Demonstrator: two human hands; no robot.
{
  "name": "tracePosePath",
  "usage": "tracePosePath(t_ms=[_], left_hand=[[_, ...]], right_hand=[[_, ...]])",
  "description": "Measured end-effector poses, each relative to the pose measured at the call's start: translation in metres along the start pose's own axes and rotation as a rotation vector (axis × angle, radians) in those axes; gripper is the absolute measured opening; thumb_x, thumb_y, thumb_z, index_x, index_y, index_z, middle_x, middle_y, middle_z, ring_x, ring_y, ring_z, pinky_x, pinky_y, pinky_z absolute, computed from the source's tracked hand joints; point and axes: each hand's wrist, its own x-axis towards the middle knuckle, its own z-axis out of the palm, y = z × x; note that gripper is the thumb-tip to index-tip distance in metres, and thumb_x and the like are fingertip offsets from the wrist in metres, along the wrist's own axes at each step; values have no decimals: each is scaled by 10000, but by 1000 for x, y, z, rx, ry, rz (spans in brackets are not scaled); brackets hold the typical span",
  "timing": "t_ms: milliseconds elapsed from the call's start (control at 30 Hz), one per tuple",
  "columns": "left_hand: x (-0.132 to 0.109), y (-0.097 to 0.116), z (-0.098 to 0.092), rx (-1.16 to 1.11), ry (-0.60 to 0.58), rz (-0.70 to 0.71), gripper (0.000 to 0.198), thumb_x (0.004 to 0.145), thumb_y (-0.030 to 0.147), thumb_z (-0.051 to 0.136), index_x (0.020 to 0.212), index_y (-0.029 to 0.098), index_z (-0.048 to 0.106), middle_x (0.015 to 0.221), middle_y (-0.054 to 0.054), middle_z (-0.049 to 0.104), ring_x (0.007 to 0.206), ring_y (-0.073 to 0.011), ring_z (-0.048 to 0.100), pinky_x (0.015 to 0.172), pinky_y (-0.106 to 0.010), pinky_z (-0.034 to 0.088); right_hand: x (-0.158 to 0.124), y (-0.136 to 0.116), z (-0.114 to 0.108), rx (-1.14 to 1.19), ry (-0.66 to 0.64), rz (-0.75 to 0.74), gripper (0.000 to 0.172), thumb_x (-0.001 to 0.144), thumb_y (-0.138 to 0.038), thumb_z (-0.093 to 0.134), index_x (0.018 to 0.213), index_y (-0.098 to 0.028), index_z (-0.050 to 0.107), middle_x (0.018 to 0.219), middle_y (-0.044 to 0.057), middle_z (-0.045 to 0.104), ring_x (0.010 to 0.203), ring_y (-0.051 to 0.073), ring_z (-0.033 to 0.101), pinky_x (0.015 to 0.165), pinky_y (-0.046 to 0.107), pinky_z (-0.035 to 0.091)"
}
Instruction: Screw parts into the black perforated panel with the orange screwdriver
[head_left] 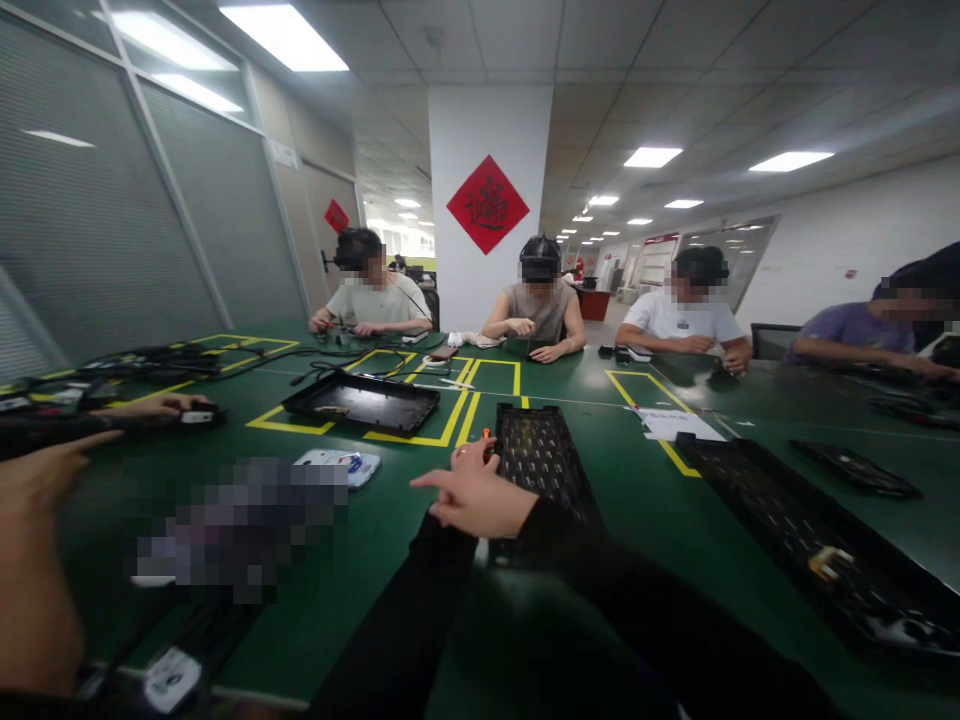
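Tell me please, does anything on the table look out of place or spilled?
The open black tray on the left sits askew across the yellow tape, not squarely within its lines. I see no clear spill.

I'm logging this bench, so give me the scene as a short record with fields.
Left hand: at the nearest black tray's left edge, by an orange item; grip unclear
Right hand: crossing the left wrist, one of its fingers extended leftward
Table: green, marked with yellow tape
Right side: long black tray, white paper beyond
Facing: four people
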Motion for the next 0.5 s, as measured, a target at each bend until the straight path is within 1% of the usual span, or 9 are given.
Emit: tracePosePath(t_ms=[33,100,167,267,367,433,500], left_hand=[[-1,0,0,-10,0,1,343,763,265,454,1089,290,557,1027,3,624,1046,-231,510,938,-420,337],[-2,1,-1,-46,-8,18,347,768,271,442,1098,279,548,1056,-7,618,1061,-226,503,964,-436,309],[-2,0,-2,-77,-18,30,349,774,286,429,1106,289,537,1074,-2,615,1096,-232,483,984,-454,282],[2,0,-3,-88,-32,21,331,781,328,415,1093,377,516,1022,63,630,1166,-237,434,1001,-455,268],[9,1,-4,-88,-66,-45,311,789,385,390,1079,453,477,974,119,631,1223,-216,376,1033,-438,253],[13,2,-3,-92,-77,-64,305,790,413,378,1080,464,461,968,128,630,1240,-204,355,1051,-426,242],[16,2,-2,-102,-66,-41,306,788,431,375,1083,461,453,971,127,629,1247,-198,343,1063,-414,236]], right_hand=[[16,-11,12,-24,-56,-14,480,757,-243,534,1231,-260,456,845,24,654,756,188,589,657,282,428],[45,-25,37,-39,-238,-108,596,735,-249,520,1307,-232,354,851,39,657,750,207,602,594,272,428],[65,-29,56,-42,-308,-146,668,724,-262,496,1348,-178,271,876,63,659,764,216,609,557,263,422],[84,-22,72,-13,-333,-162,744,708,-255,490,1374,-138,181,866,69,661,735,201,615,548,251,421],[95,-14,77,1,-293,-181,744,718,-246,472,1381,-139,151,896,78,656,740,203,616,553,255,423],[100,-12,78,-34,-275,-189,726,730,-270,458,1382,-162,156,960,95,646,793,227,615,565,273,430],[104,-14,79,-72,-277,-202,707,742,-303,442,1382,-197,161,1035,104,625,850,251,608,585,296,444]])
